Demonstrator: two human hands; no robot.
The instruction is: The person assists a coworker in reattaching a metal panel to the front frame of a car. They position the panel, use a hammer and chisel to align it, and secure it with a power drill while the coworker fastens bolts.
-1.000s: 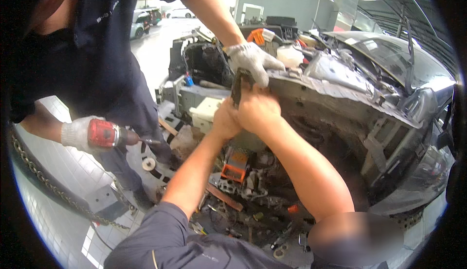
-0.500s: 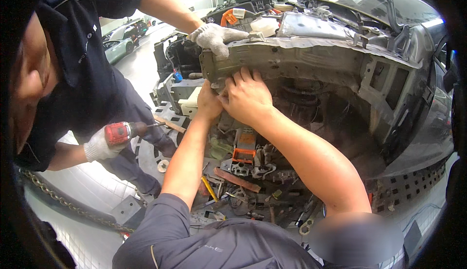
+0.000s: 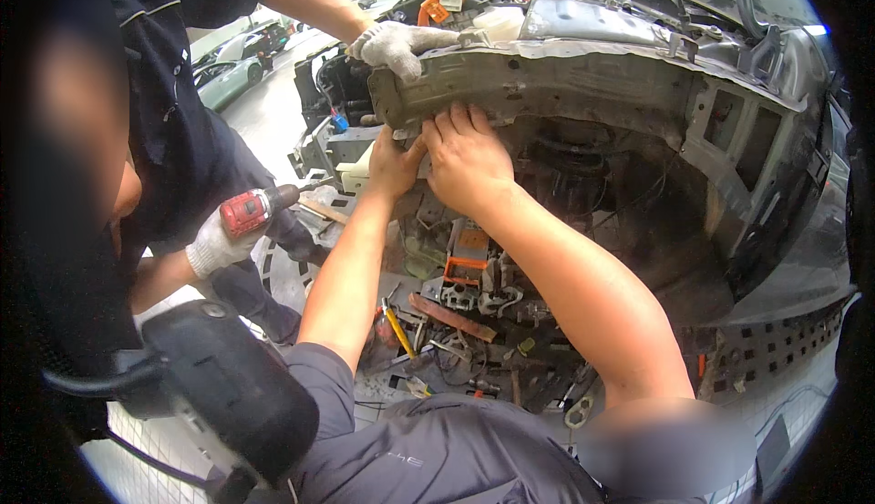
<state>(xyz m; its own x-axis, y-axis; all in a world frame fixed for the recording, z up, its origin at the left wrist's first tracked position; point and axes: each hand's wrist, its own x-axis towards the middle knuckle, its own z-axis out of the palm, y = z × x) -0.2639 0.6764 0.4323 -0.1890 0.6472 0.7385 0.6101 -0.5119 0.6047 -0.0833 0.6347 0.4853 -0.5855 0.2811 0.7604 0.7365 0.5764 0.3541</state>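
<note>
Left hand and right hand are contacting the metal panel; a gloved co-worker is holding a drill.

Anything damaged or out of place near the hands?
Yes. The grey metal panel at the left hand and right hand has a wavy upper edge, perhaps bent. Below, a yellow tool and a reddish strip lie scattered among loose metal parts: untidy.

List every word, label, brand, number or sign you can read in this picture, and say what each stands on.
There is none I can quote.
Wearer's grey shirt: small pale lettering, too small and unclear to read.
Co-worker's dark shirt: small pale marks, too small to read.
Pale tag by the orange part: any print is too small to read.
</note>
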